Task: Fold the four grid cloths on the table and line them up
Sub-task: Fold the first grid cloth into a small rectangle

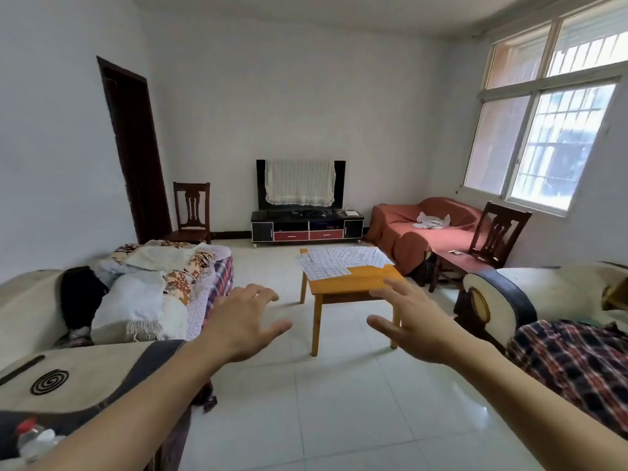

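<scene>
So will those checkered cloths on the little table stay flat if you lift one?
Probably not. The grid cloths lie thin and flat, overlapping on the wooden table, so one would likely droop. They look light. One edge overhangs, so a push might slide it off.

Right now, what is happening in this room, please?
A person is standing some way back from a small wooden table, with the left hand and the right hand stretched forward, open and holding nothing. The grid cloths lie spread flat and overlapping on the far part of the tabletop, not yet folded. No hand touches them, so the folding has not begun.
</scene>
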